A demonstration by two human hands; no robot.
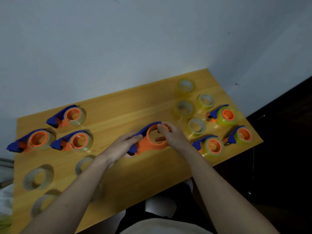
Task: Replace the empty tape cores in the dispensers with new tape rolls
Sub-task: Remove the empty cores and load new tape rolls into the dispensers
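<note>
An orange and blue tape dispenser [146,144] lies on the middle of the wooden table [135,105]; its orange hub ring looks bare. My left hand [123,146] grips its blue handle end. My right hand [170,134] holds the hub ring, thumb on the rim and fingers inside. Three dispensers with clear rolls sit at the left [72,115], [38,139], [78,141]. Three more with yellowish rolls sit at the right [226,115], [213,146], [243,134]. Loose yellowish rolls [196,126] lie at the back right, and thin clear rings [38,179] at the front left.
The table stands in a corner against a pale wall. Its right edge drops to a dark floor. My legs and shorts show below the near edge. A white cloth lies at the far left edge.
</note>
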